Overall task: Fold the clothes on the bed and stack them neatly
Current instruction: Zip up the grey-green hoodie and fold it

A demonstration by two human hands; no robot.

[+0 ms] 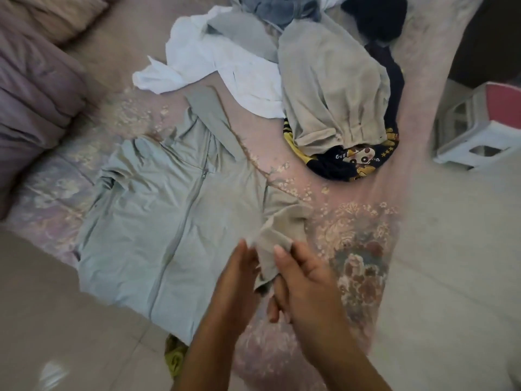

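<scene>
A: Task thing? Where?
B: Pale green zip jacket (158,221), spread flat on the bed (366,235), zip side up. Its sleeve (282,221) runs toward the hands at the bed's near edge.
A: Hands?
B: Right hand (304,280) closes on the sleeve cuff, thumb on top of the cloth. Left hand (239,277) is flat, fingers together, pressed beside the cuff; can't tell if it grips anything.
A: Handling?
B: Thin, light, limp, looks a bit slick. Will sag and wrinkle, so lift by cuff and shoulder seam, smooth flat after each fold. Zip is the only stiff line, good fold guide.
A: Rest?
B: Unfolded pile (310,80) beyond the jacket, toward the far side of the bed: white, beige, dark pieces.
</scene>
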